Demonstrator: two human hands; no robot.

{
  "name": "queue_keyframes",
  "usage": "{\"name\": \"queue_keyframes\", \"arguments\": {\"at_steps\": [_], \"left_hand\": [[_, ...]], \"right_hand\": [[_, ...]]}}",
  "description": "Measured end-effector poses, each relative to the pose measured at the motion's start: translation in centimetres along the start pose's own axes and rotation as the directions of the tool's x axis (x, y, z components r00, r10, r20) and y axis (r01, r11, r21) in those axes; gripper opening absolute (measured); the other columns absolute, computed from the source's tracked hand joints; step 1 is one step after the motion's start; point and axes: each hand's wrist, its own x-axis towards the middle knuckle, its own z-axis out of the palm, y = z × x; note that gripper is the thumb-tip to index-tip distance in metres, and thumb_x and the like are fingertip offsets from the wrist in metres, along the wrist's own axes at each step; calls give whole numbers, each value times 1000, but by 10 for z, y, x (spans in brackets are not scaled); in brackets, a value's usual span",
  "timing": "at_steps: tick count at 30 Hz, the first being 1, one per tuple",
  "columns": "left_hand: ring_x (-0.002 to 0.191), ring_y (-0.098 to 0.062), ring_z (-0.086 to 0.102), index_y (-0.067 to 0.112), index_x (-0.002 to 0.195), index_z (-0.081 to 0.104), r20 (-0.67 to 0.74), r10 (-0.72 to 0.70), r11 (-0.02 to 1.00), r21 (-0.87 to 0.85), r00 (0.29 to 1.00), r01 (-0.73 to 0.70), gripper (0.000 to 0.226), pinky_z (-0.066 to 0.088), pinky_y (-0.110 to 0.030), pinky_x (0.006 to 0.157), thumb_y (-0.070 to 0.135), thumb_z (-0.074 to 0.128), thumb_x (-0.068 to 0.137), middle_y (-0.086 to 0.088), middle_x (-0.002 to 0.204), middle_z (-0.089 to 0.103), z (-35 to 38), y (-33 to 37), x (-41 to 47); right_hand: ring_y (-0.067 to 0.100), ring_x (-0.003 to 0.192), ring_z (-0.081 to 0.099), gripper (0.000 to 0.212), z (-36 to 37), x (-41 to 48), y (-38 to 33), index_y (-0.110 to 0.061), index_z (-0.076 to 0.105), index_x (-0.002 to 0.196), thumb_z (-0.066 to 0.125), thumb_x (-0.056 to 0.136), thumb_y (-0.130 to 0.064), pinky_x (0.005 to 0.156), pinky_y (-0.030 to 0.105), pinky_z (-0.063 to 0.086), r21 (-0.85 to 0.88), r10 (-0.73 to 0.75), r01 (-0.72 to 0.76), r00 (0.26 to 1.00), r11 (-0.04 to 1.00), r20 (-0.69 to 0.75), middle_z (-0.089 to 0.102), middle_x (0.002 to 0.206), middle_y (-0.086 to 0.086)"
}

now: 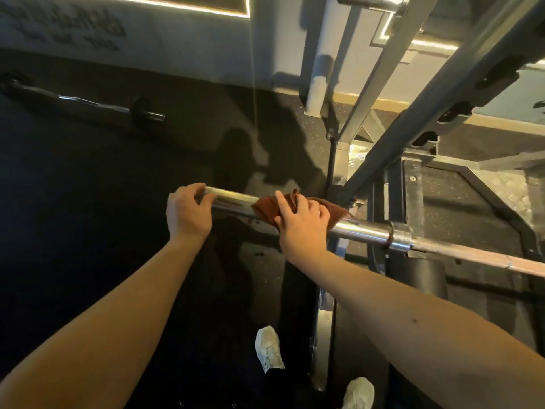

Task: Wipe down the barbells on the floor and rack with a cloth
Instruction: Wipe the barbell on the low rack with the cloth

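Barbell [365, 231], racked: chrome, lies across the rack hooks at approx. waist level, sleeve end pointing left, shaft running off frame right.

Cloth [265, 211]: rust-brown, bunched, draped over the sleeve between its free end and the collar.

Right hand [300, 222]: on top of the cloth, fingers curled over it and the sleeve, closed grip on cloth w/ bar beneath.

Left hand [185, 214]: bare, fingers hooked over the sleeve's outer end, holding it; touches metal, not cloth.

Step in hand (est.): wiping the sleeve.
- Wrap the cloth fully round so the underside gets cleaned too.
- Pull in long strokes end to collar, w/ a twist of the wrist.
- The sleeve prob. spins on its bearing, so the left-hand brace matters.
- Shift the left hand off before the cloth gets there, else that patch is missed.
- Collar groove needs a pinch of cloth edge.
- Shaft to the right not yet reached.

Second bar [85, 103]: curl type, on the dark floor [88, 231] upper left, well apart; looks untouched.

Rack frame [442, 93]: grey steel uprights, upper right.

Writing: dark script lettering on the wall [67, 25], too blurred to read. No brand or label legible on bar, rack or cloth.
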Motion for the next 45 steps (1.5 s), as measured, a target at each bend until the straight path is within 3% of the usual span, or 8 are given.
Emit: {"name": "queue_keyframes", "arguments": {"at_steps": [3, 7, 11, 18, 24, 33, 40, 45], "left_hand": [[112, -12, 60, 17, 130, 63, 9, -153, 983, -101, 988, 153, 31, 47, -21, 86, 22, 64, 100, 5, 117, 61, -4, 4, 5], [107, -13, 58, 22, 116, 69, 79, -330, 924, -176, 941, 339, 19, 50, -30, 90, 26, 69, 97, 10, 102, 58, -10, 6, 11], [102, -13, 59, 25, 106, 69, 166, -408, 855, -276, 898, 439, 9, 45, -24, 71, 26, 69, 97, 2, 115, 61, -17, 9, 12], [101, -10, 56, 21, 113, 68, 157, -371, 851, -338, 915, 403, 15, 45, -27, 81, 23, 66, 99, 3, 113, 60, -16, 10, 8], [102, -10, 61, 23, 109, 69, 135, -332, 867, -346, 934, 358, 12, 51, -29, 88, 24, 67, 98, 6, 108, 63, -13, -1, 9], [109, -10, 65, 22, 129, 67, 175, -311, 772, -526, 934, 356, 27, 53, -25, 91, 19, 54, 105, 7, 118, 67, -5, -20, 1], [105, -12, 67, 19, 115, 71, 187, -368, 682, -611, 911, 401, 28, 54, -31, 94, 33, 47, 108, 0, 112, 71, 2, -11, -1], [111, -13, 59, 21, 124, 62, 55, -341, 849, -411, 938, 333, 33, 53, -29, 92, 35, 71, 95, 6, 118, 60, 14, 5, -3]], "right_hand": [[36, 146, 30, 70, 5, 24, -50, -38, 12, 161, 52, 104, -40, 123, 57, 18, 21, -136, 135, 988, 991, 68, 33, 159, 8], [37, 148, 25, 91, 2, 35, -69, -40, 4, 162, 65, 96, -28, 123, 57, 19, -20, -270, 276, 951, 961, 148, 23, 164, 11], [35, 151, 22, 90, -9, 18, -21, -41, 5, 162, 66, 97, -24, 125, 54, 16, -28, -339, 344, 933, 938, 122, 21, 166, 8], [41, 143, 34, 79, -19, -38, 94, -35, 20, 162, 64, 97, -22, 117, 58, 27, -128, -200, 198, 980, 972, -4, 35, 158, 15], [35, 143, 33, 59, -11, -21, 55, -37, 26, 160, 34, 105, -57, 120, 54, 20, -70, -48, 46, 998, 996, -34, 38, 157, 8], [33, 140, 41, 57, 13, 57, -94, -38, 25, 160, 41, 106, -48, 117, 55, 28, 12, -203, 203, 976, 979, 80, 47, 151, 8], [31, 141, 40, 55, 5, 74, -115, -38, 25, 160, 43, 108, -39, 119, 53, 29, 86, -236, 223, 952, 971, 195, 46, 151, 7], [26, 133, 47, 52, -1, 37, -45, -35, 31, 159, 43, 108, -39, 113, 44, 37, 44, -282, 280, 958, 959, 49, 49, 148, 3]]}}
